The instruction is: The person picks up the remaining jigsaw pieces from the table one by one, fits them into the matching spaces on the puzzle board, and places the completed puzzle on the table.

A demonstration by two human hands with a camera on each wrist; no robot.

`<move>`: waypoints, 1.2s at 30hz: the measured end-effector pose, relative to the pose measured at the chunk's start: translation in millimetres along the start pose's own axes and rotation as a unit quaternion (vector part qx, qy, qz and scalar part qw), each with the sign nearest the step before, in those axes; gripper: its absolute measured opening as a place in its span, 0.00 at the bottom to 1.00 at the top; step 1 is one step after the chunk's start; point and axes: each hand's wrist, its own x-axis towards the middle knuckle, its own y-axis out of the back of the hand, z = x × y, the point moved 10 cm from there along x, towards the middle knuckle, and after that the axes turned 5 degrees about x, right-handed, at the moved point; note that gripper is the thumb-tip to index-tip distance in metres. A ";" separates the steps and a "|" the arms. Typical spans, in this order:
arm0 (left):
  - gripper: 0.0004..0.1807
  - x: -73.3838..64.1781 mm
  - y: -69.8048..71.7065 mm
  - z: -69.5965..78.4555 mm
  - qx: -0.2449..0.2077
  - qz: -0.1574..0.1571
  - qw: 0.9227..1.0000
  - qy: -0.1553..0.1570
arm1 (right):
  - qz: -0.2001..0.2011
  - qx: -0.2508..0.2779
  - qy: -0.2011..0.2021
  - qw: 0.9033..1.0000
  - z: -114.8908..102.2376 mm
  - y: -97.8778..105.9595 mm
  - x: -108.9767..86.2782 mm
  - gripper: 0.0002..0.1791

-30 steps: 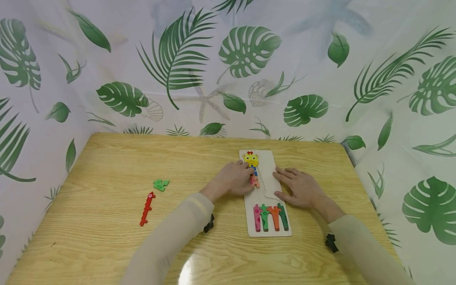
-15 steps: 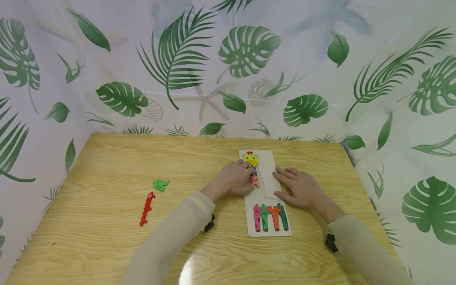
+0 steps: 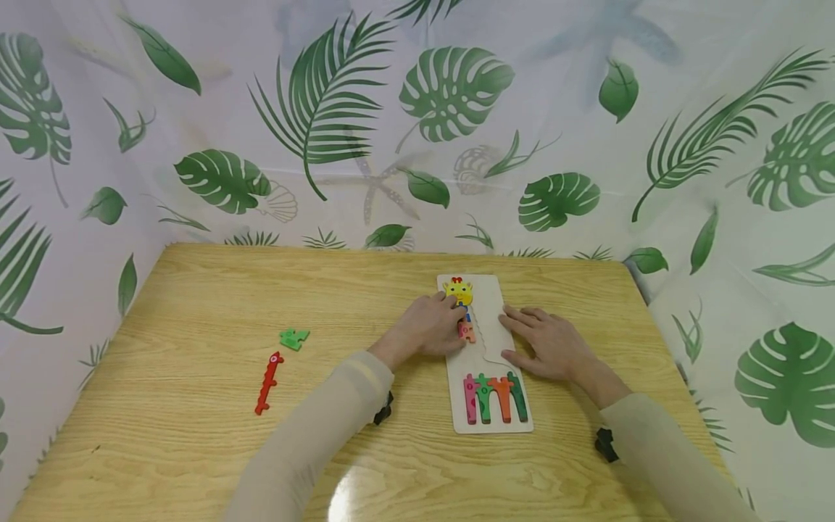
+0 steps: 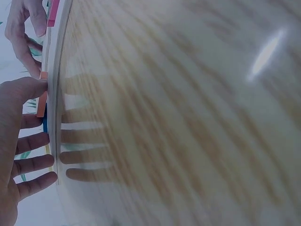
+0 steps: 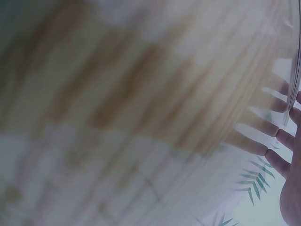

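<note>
A pale wooden giraffe puzzle board [image 3: 491, 290] lies on the table, its yellow giraffe head piece [image 3: 459, 293] at the far end and several coloured leg pieces [image 3: 485, 399] at the near end. My left hand [image 3: 427, 326] pinches a salmon-orange puzzle piece [image 3: 467, 332] at the neck, just below a blue piece [image 3: 467, 316]. In the left wrist view the thumb lies against the orange piece [image 4: 43, 96], which stands out past the blue one; the index finger is partly hidden. My right hand [image 3: 548, 343] rests with extended fingers along the board's right edge.
To the left on the wooden table [image 3: 196, 449] lie a green puzzle piece [image 3: 295, 338] and a long red piece [image 3: 268, 384] with a notched edge. A leaf-print cloth [image 3: 391, 109] hangs behind and on both sides of the table.
</note>
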 end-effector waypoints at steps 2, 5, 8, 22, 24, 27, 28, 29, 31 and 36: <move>0.31 -0.2 0.4 0.0 0.001 0.002 1.000 0.000 | 0.000 0.000 0.000 1.000 0.2 -0.3 0.1 0.43; 0.31 -0.2 0.4 -0.2 0.001 0.006 1.000 -0.001 | 0.000 0.000 0.000 1.000 0.6 -0.8 0.1 0.43; 0.31 0.3 -0.4 -0.6 0.003 0.009 1.000 0.000 | 0.004 0.000 0.001 1.000 0.7 -0.5 -0.1 0.42; 0.32 2.7 -4.3 -2.2 0.007 0.008 1.000 0.003 | 0.005 -0.003 0.000 1.000 1.0 -0.6 0.5 0.42; 0.32 2.9 -4.7 -2.4 0.006 0.007 1.000 0.003 | 0.005 -0.004 0.001 1.000 1.1 -0.6 0.6 0.42; 0.32 2.8 -4.6 -2.5 0.004 0.006 1.000 0.004 | 0.006 -0.005 0.002 1.000 0.9 0.0 0.8 0.42; 0.32 2.7 -4.5 -2.4 0.005 0.005 1.000 0.004 | 0.006 -0.005 0.002 1.000 0.8 0.1 0.9 0.42; 0.33 2.6 -4.4 -2.3 0.006 0.004 1.000 0.003 | 0.006 -0.004 0.002 1.000 0.7 0.2 0.9 0.42; 0.33 2.3 -4.2 -2.0 0.006 0.002 1.000 0.003 | 0.005 -0.003 0.001 1.000 0.8 0.2 0.6 0.42; 0.34 2.3 -4.2 -1.5 0.008 -0.001 1.000 0.002 | 0.002 0.001 -0.002 1.000 1.8 -1.1 0.2 0.42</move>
